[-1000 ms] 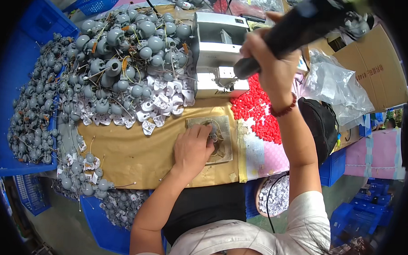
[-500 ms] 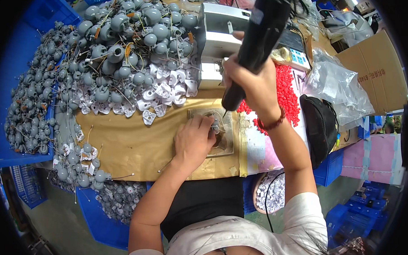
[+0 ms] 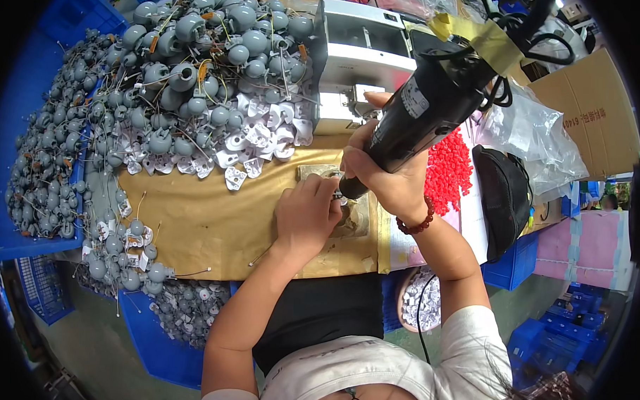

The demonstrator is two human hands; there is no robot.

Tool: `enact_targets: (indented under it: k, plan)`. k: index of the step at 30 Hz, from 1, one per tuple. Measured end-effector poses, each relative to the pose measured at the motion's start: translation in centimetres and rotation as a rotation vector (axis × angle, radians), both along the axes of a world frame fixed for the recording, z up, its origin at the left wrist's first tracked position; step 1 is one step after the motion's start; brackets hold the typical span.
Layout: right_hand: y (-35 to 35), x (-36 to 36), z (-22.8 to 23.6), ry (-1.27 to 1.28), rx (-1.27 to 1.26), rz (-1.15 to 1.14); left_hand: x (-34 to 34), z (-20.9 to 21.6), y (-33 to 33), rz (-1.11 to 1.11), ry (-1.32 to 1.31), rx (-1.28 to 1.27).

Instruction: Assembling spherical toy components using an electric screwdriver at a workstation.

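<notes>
My right hand (image 3: 388, 167) is wrapped round a black electric screwdriver (image 3: 425, 108), tilted with its lower end down to the left. That end is right beside the fingertips of my left hand (image 3: 307, 210), over a clear plate (image 3: 352, 219) on the bench. The fingers of my left hand are closed round a small part, mostly hidden; the earlier frame shows a grey rounded piece there. The screwdriver's bit is hidden behind the fingers.
Heaped grey ball-shaped parts with wires (image 3: 197, 76) and white plastic pieces (image 3: 255, 138) lie at the left and back. A white machine (image 3: 360, 53) stands behind my hands. Small red pieces (image 3: 448, 173), a black pouch (image 3: 502, 203) and a cardboard box (image 3: 591, 114) are at the right.
My right hand has brought the screwdriver down and left, so its lower end now meets the spot at my left fingertips. My left hand has stayed nearly in place.
</notes>
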State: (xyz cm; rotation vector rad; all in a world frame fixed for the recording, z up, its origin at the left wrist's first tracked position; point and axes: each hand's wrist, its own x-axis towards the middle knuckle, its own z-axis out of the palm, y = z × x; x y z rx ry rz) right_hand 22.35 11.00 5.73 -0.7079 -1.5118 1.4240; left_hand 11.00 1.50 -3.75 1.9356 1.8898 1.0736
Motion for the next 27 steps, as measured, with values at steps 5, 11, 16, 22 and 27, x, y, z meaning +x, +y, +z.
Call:
enact_targets:
  k: [5,11,16,22,27]
  plan:
    - [0.0,1.4,-1.3,-0.205,0.228,0.077,-0.2,-0.5,-0.1,-0.001,0.004,0.008]
    - [-0.9,2.0,-3.3,-0.071,0.349,0.223,-0.8,-0.3,-0.1,-0.069,-0.046,0.009]
    - [-1.4,1.9,-3.3,-0.071,0.373,0.235,-0.7,-0.7,0.0,-0.066,-0.045,0.017]
    - [-1.2,2.5,-4.2,-0.036,0.379,0.262,-0.6,-0.7,0.0,-0.061,-0.068,0.041]
    - [-0.9,2.4,-3.9,-0.071,0.355,0.205,-0.4,-0.6,0.1,-0.057,-0.059,0.0]
